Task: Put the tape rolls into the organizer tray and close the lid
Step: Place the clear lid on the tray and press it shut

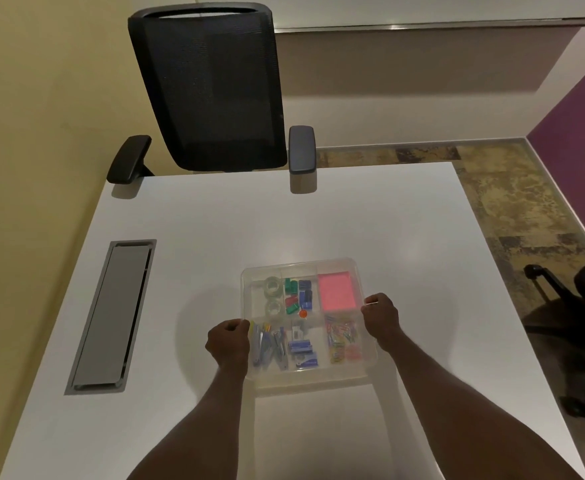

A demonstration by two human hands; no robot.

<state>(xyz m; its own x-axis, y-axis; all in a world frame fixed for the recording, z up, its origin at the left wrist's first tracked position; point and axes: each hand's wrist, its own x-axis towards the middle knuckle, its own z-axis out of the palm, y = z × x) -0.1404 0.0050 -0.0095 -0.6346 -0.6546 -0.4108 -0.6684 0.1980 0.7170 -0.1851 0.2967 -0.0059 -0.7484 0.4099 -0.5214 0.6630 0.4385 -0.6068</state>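
Note:
A clear plastic organizer tray [313, 382] sits on the white table in front of me. Two clear tape rolls [273, 286] [273, 307] lie one behind the other in its far-left compartment. A transparent lid [301, 265] lies over the tray, making the contents look hazy. My left hand [228, 342] pinches the lid's left edge. My right hand [381, 318] pinches its right edge. Whether the lid is snapped down I cannot tell.
Other compartments hold a pink sticky-note pad [337, 292], coloured clips [296, 296], paper clips [341, 336] and staple boxes [301, 348]. A grey cable hatch [111, 317] is set into the table at left. A black office chair [211, 91] stands behind the table, another chair [582, 306] at right.

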